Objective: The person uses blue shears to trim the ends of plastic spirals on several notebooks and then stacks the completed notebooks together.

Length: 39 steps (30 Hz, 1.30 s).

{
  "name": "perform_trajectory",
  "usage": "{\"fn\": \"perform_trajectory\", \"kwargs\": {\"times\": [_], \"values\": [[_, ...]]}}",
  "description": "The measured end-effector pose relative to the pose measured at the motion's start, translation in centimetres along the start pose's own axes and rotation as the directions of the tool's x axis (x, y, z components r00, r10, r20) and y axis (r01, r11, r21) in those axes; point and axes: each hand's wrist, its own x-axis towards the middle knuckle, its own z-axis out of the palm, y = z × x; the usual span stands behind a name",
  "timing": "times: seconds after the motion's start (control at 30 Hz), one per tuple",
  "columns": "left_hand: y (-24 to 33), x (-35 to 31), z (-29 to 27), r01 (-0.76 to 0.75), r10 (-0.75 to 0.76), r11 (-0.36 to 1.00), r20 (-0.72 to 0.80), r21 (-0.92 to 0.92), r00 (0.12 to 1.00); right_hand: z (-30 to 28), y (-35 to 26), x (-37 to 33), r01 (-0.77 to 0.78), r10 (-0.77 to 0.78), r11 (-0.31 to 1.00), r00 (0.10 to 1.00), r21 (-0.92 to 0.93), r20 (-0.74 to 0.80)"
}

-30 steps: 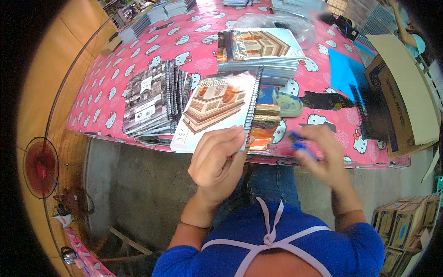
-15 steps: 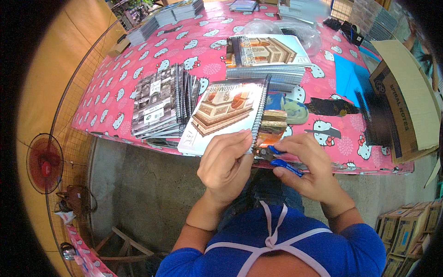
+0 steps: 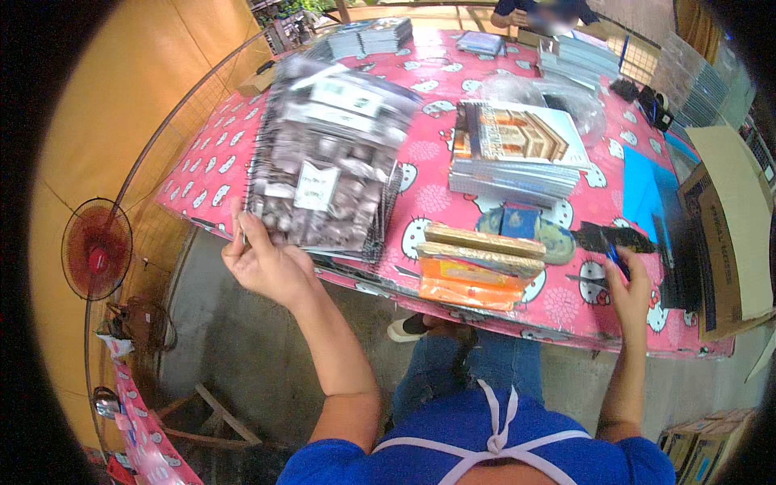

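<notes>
A grip on either side

On my feed, the left hand was clamped on a blurred grey notebook near the desk's front edge, left of a tan-and-orange block; my right hand clasped a blue-handled tool toward the front-right corner.

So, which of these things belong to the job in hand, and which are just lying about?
Part of the job, it seems:
black-and-white spiral notebook, a corner in the left hand
blue-handled tool, in the right hand
stack of notebooks with a building on the cover

Probably just lying about:
clear plastic bag
blue sheets
red fan
</notes>
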Motion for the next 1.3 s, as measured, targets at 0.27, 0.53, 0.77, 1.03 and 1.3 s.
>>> {"fn": "perform_trajectory", "kwargs": {"times": [0.27,0.53,0.77,1.03,1.3], "values": [[-8.6,3.1,-8.2,-0.169,0.043,0.649,0.186,0.742,0.982,-1.2,3.5,5.0,-0.049,0.056,0.998,0.983,-0.045,0.175],[-1.1,0.0,-1.6,-0.218,-0.077,0.7,0.376,0.68,0.923,5.9,-1.2,19.5,-0.283,0.254,0.948,0.949,0.145,0.187],[3.0,-6.2,5.5,0.548,-0.517,0.813,0.675,0.195,0.526,3.3,-10.0,14.8,0.326,-0.303,0.945,0.883,0.006,-0.358],[3.5,-12.1,8.2,0.81,-0.65,0.582,0.638,0.068,0.413,1.8,-18.6,0.6,0.879,-0.872,0.476,0.472,-0.002,0.13],[6.5,-6.9,5.8,0.19,-0.109,0.978,0.987,0.085,0.12,3.0,-7.4,0.8,0.31,-0.404,0.782,0.912,0.541,0.062]]}}
